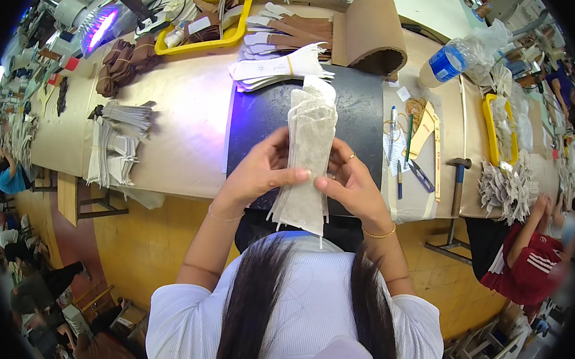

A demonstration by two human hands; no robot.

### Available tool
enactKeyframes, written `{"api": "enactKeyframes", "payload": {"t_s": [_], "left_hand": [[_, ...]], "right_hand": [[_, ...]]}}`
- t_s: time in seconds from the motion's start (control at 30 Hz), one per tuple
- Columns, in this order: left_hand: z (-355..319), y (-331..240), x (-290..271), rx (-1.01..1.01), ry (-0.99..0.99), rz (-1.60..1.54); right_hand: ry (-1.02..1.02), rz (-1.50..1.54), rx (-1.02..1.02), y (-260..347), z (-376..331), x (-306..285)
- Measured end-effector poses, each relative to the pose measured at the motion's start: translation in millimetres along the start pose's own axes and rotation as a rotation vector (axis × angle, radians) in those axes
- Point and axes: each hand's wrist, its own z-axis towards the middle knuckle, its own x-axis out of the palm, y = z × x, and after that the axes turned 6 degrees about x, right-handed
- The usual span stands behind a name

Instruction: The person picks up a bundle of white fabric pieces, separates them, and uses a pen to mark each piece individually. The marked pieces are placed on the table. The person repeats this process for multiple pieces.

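Observation:
Both hands hold a stack of long, whitish cut fabric pieces (310,154) upright over the near edge of a black work mat (250,147). Around the stack's left edge curls my left hand (261,168), thumb pressed on the front face. My right hand (350,184) grips the right edge the same way, its thumb almost meeting the left one. The fingers behind the stack are partly hidden. Just beyond the stack's top lies a white bundle of similar pieces (278,69), tied with a band. Brown and white glove-shaped pieces (298,33) lie farther back.
A curved brown cardboard piece (376,32) stands at the back. On the right are a hammer (458,185), a cutter knife (421,177), pens and a water bottle (444,65). Yellow trays (241,29), brown bundles (125,65) and white stacks (112,154) lie left. A co-worker in red (525,263) sits right.

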Motion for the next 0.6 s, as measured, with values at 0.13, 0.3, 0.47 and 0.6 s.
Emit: {"api": "enactKeyframes", "payload": {"t_s": [0.13,0.3,0.47,0.6], "left_hand": [[-3.0,23.5,-0.3,-0.101,0.117,-0.437],[-0.6,29.4,-2.2,-0.104,0.123,-0.431],[-2.6,35.2,-1.4,-0.104,0.034,-0.320],[-0.6,47.0,-8.5,-0.096,0.100,-0.478]], "right_hand": [[0.014,-0.059,0.106,4.9,1.0,2.9],[-0.349,-0.829,-0.275,27.5,-3.0,-1.8],[-0.276,-1.066,-0.471,34.4,14.0,-3.0],[-0.293,-1.035,-0.549,19.3,19.5,0.4]]}}
